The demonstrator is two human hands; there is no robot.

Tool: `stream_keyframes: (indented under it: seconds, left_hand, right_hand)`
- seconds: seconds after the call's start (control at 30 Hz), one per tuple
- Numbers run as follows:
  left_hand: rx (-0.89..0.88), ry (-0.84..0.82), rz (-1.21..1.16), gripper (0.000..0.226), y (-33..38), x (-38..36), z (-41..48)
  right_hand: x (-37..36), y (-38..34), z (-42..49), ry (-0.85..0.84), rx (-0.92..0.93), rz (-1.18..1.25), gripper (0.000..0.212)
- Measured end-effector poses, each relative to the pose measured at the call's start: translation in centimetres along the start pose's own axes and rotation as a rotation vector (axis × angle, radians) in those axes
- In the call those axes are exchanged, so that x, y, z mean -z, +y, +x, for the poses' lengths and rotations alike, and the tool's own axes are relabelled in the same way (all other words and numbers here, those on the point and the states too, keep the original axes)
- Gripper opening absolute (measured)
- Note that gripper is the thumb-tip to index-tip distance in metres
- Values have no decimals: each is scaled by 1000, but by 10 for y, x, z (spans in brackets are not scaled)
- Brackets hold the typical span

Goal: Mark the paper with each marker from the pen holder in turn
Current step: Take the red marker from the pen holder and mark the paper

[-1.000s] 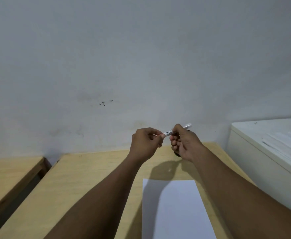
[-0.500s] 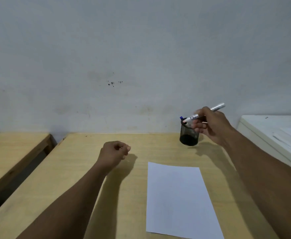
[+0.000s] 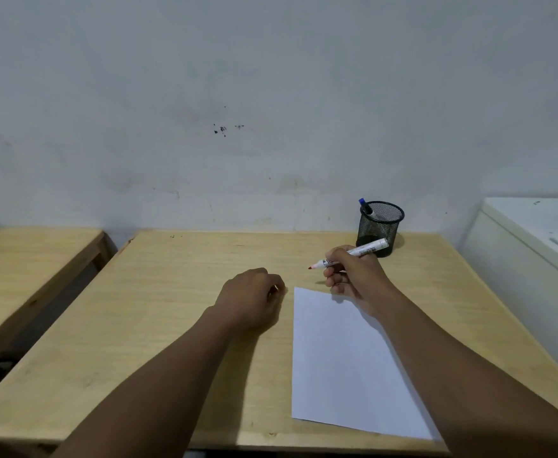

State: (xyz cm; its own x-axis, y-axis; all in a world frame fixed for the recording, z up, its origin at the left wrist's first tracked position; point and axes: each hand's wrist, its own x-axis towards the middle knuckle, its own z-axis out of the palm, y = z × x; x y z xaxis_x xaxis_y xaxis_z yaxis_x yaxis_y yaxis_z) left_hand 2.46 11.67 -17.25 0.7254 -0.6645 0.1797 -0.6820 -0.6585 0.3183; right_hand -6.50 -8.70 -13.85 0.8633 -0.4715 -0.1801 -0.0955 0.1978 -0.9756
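A white sheet of paper (image 3: 337,365) lies on the wooden table (image 3: 171,292). My right hand (image 3: 353,279) hovers over the sheet's far edge and holds an uncapped white marker (image 3: 370,248), its red tip pointing left. My left hand (image 3: 251,295) is a closed fist resting just left of the paper's top left corner. A small pale bit, apparently the marker's cap, shows between its fingers. The black mesh pen holder (image 3: 381,226) stands at the back right, right behind my right hand, with a blue-capped marker (image 3: 366,206) leaning inside.
A white cabinet (image 3: 535,252) stands against the table's right side. A second wooden table (image 3: 23,259) sits to the left across a narrow gap. The wall runs along the table's far edge.
My hands pulled apart after gripping the marker together. The right hand swung to the holder, then came down toward the paper with the uncapped marker. The left fist settled beside the sheet.
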Motion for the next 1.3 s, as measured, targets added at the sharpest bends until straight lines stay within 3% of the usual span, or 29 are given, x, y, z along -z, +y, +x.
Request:
stream_keyframes:
  seconds: [0.33, 0.97, 1.03, 1.17, 1.3]
  left_hand:
    - [35, -144, 13, 28, 3, 19, 20]
    - [168, -196, -139, 23, -11, 16, 26]
    - [188, -180, -136, 31, -9, 15, 26]
    - [162, -100, -93, 71, 0, 15, 21]
    - [124, -145, 13, 98, 10, 8, 6]
  right_hand:
    - [-1, -9, 9, 20, 15, -33, 4]
    - [0, 0, 10, 16, 2, -79, 3]
    - [0, 0, 10, 13, 5, -86, 3]
    - [0, 6, 5, 8, 1, -72, 10]
    - [-7, 17, -3, 20, -4, -37, 11]
